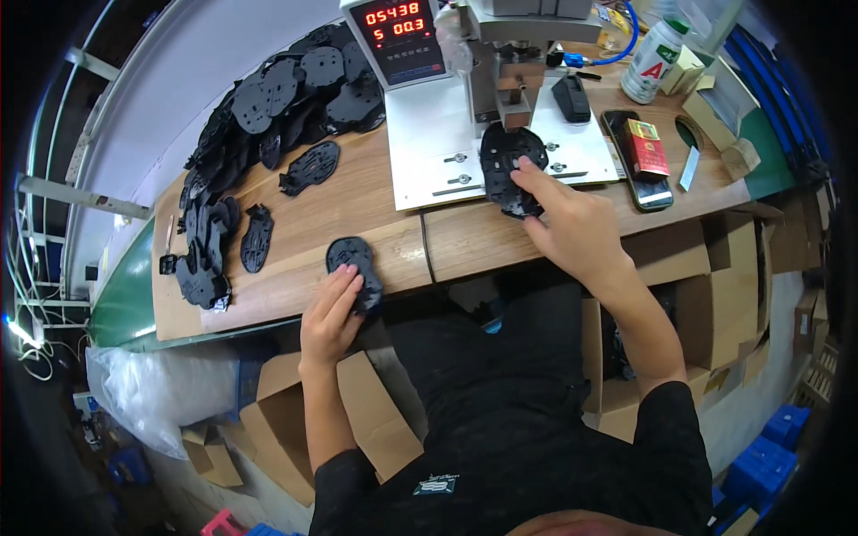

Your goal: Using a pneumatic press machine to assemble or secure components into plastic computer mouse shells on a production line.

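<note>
A black, shoe-sole-shaped plastic plate [499,170] lies on the machine's white base, its far end below the metal press head [516,98]. My right hand [576,225] holds it by the near right part, index finger on top and thumb at the near edge. A similar black plastic plate [351,253] is at the table's front edge, with my left hand [329,320] closed over its near end. The left fingers lie together on top; the left thumb is hidden. Slots and small holes show in the plate under the press.
A large heap of black plates [286,89] covers the back left, with a smaller pile [204,255] nearer. A display box [398,40] stands beside the press. To the right lie a phone [657,192], a red box [645,149] and a white bottle [655,61]. Cardboard boxes [737,295] stand below the table.
</note>
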`<state>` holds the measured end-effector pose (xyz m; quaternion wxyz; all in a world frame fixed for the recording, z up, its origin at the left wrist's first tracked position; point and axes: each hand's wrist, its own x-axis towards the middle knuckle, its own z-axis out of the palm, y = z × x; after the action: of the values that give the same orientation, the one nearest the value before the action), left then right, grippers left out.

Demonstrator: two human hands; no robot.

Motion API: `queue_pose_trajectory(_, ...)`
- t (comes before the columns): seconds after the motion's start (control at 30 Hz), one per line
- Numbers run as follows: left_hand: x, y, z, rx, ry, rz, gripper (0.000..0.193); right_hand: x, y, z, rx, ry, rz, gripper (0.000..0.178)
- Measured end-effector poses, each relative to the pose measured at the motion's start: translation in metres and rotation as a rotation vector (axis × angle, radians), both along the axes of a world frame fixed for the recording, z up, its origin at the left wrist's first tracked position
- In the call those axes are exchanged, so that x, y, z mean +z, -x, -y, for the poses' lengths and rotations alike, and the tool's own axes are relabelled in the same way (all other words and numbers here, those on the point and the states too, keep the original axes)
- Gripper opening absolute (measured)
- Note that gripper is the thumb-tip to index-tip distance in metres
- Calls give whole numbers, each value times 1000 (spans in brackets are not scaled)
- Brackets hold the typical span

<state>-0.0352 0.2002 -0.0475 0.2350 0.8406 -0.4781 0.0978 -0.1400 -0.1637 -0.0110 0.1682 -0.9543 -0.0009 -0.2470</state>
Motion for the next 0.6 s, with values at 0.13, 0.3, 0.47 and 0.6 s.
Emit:
queue_pose_trajectory(0.13,-5,4,-12,110,159,55,43,-1,1,0,12,19,1,44)
queue_pose_trajectory(0.3,-16,6,-19,163,261,164,34,-3,2,2,15,50,21,45)
queue_pose_trajectory(0.47,6,-1,33,19,297,274,27,16,-3,9,-7,72,-76,44)
queue_pose_trajectory(0.6,45,-12,119,-355,252,219,23,45,19,24,-31,-168,28,35)
